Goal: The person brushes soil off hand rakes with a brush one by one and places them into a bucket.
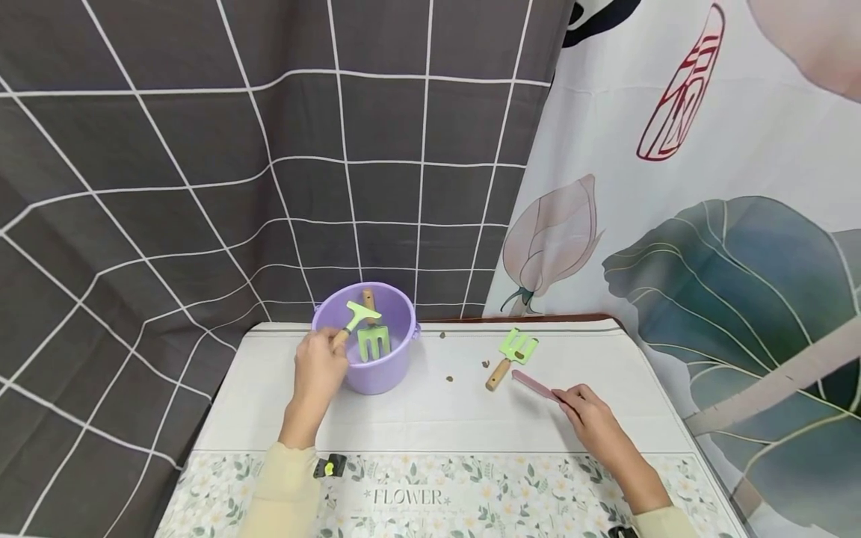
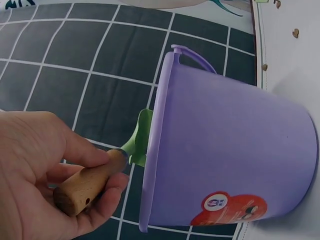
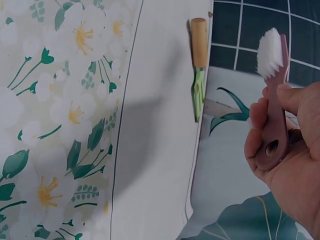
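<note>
While reaching over the flower-printed near band (image 1: 397, 478) of a white-covered desk (image 1: 430, 418), holds one thing in each hand, well apart. Nearest, grips a dusty-pink, plastic-looking brush with white bristles (image 1: 536, 386) in the right hand (image 1: 588, 418), fingers curled round its handle, probably to leave the bristled end free. Points that end leftward, near the wooden handle of a small green slotted hand tool (image 1: 510, 356) lying on the desk, perhaps placed there for easy reach. Beyond, has small brown crumbs (image 1: 449, 378) scattered about. Farther left, pinches the wooden handle of a second, green-headed tool (image 1: 355, 318) between thumb and fingers of the left hand (image 1: 319, 366), seemingly so as to hold its head over the mouth of a round purple plastic bucket (image 1: 380, 379). Inside that bucket, has a green pronged fork (image 1: 373, 342), wooden handle toward the far rim, likely tilted to fit. Behind everything, has a dark grey curtain with white grid lines (image 1: 390, 194) and, rightward, a white flower-printed curtain (image 1: 605, 149).
</note>
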`<state>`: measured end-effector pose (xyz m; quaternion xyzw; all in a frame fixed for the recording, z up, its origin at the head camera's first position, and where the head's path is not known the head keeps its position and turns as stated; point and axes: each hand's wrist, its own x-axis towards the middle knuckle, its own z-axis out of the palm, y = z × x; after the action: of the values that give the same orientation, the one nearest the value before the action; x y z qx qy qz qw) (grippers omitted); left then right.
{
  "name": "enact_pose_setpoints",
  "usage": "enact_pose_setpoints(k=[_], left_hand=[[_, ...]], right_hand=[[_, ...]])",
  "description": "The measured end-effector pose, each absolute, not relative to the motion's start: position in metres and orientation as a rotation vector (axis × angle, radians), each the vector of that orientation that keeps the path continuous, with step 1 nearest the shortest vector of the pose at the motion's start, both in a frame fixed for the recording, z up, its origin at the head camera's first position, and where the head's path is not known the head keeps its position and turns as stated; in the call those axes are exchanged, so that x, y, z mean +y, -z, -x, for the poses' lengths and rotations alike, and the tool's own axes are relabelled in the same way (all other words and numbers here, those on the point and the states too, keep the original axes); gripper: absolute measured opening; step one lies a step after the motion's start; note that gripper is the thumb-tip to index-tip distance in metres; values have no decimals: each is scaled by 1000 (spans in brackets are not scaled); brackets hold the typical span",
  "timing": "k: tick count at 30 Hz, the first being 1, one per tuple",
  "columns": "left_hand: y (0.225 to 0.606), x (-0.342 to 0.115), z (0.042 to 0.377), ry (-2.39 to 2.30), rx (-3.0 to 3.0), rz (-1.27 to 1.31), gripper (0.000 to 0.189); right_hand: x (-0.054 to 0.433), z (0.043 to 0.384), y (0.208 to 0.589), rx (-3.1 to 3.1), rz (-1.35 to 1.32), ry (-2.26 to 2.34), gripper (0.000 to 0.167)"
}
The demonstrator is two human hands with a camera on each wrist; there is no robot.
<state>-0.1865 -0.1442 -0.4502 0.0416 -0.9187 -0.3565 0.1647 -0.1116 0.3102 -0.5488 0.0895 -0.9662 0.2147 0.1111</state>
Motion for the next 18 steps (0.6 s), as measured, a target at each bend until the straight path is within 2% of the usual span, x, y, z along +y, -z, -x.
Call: enact_pose_setpoints(k=[18], left_hand=[[449,-147,220,975,-2740,-19,16]], right_hand=[[315,110,552,-2815,-277,-622,28]])
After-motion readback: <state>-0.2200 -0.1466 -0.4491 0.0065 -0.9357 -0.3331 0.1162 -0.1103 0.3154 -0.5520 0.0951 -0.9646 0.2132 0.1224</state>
